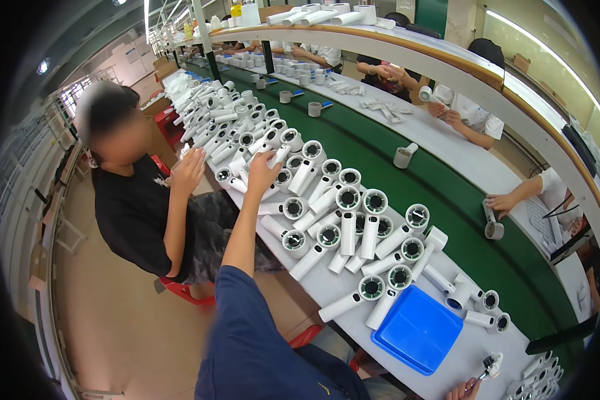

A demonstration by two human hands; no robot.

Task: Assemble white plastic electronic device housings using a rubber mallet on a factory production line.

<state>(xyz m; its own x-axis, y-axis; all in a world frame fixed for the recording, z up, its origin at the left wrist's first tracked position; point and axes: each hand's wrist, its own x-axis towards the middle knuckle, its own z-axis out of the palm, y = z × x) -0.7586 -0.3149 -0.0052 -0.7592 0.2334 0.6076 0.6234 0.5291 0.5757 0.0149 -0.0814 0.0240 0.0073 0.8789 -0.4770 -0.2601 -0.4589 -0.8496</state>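
Observation:
My left hand, at the end of a navy sleeve, reaches far forward over the table. Its fingers close on a white hair-dryer-shaped housing at the edge of a dense pile. Similar white housings, each with a round head, a dark centre and a tube handle, lie tilted on one another. At the lower right, my right hand is partly cut off by the picture's edge. It grips a small black-and-white part with a shiny stem, too small to name more exactly.
A blue plastic tray lies near me on the white table. Beyond runs a green conveyor belt carrying a few housings. A person in black sits close on my left; other people work across the belt. A shelf spans overhead.

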